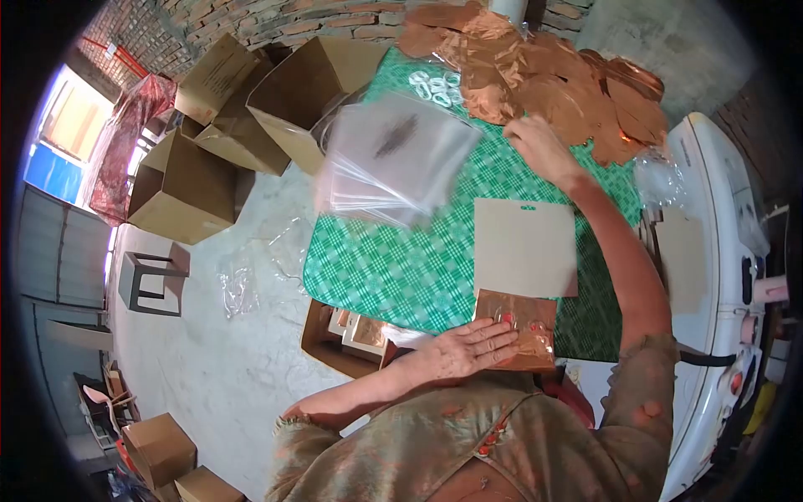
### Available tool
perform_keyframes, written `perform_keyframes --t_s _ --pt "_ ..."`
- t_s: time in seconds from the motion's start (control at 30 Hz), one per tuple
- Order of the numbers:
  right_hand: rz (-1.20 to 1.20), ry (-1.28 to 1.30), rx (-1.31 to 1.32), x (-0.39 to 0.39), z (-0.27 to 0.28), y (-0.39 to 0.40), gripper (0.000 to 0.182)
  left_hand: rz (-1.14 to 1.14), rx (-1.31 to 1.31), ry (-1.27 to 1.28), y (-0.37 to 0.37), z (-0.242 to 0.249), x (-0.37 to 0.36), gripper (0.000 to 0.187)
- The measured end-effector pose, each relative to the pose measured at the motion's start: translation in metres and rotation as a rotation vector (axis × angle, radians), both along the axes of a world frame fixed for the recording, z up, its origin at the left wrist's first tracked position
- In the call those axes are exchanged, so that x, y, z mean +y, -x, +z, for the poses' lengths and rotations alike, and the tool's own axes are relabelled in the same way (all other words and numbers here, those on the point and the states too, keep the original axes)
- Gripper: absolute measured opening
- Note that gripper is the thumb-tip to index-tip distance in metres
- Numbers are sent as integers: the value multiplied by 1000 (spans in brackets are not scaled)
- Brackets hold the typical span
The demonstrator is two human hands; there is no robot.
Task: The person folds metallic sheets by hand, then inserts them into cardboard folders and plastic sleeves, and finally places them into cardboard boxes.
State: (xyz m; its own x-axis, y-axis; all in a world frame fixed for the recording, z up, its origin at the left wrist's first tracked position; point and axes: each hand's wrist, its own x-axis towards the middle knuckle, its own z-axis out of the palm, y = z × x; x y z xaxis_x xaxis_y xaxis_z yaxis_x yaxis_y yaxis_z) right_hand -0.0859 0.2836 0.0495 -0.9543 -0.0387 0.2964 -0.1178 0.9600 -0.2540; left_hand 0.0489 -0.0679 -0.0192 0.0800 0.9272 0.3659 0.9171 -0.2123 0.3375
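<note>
My left hand (468,349) lies flat, fingers stretched out, on a shiny copper-brown packet (535,335) at the table's near edge. Small red spots show on the packet beside my fingertips. My right hand (539,149) reaches far across the table to the near edge of a heap of copper-coloured foil pieces (544,84). Its fingers are bent together, and what they pinch, if anything, is too small to make out. Between the hands lies a beige card (525,247) with a hanging slot at its top edge, its lower edge meeting the packet.
A stack of clear plastic sleeves (393,159) lies on the green checked tablecloth (376,259). White rings (435,86) sit behind it. Open cardboard boxes (188,188) stand to the left, and another box (335,360) is under the near edge. A white appliance (711,192) stands at right.
</note>
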Motion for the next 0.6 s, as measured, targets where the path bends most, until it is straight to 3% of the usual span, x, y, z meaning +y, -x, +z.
perform_keyframes --t_s 0.07,0.2,0.37,0.47,0.57,0.6 --pt "-4 4 -30 -7 8 37 14 -22 4 59 1 -1 -1 62" --pt "39 12 59 -8 -28 118 12 -29 58 102 -2 -11 0 64" --pt "-34 -87 106 -31 -43 150 12 -33 -130 111 -2 -6 -1 64" --pt "-67 82 77 -30 -40 154 13 -23 -150 83 -3 -7 0 61" --pt "61 172 243 -3 -31 151 17 -15 -137 40 -4 -11 1 59" --pt "105 445 179 0 -21 140 15 -16 -97 21 -2 -13 2 58"
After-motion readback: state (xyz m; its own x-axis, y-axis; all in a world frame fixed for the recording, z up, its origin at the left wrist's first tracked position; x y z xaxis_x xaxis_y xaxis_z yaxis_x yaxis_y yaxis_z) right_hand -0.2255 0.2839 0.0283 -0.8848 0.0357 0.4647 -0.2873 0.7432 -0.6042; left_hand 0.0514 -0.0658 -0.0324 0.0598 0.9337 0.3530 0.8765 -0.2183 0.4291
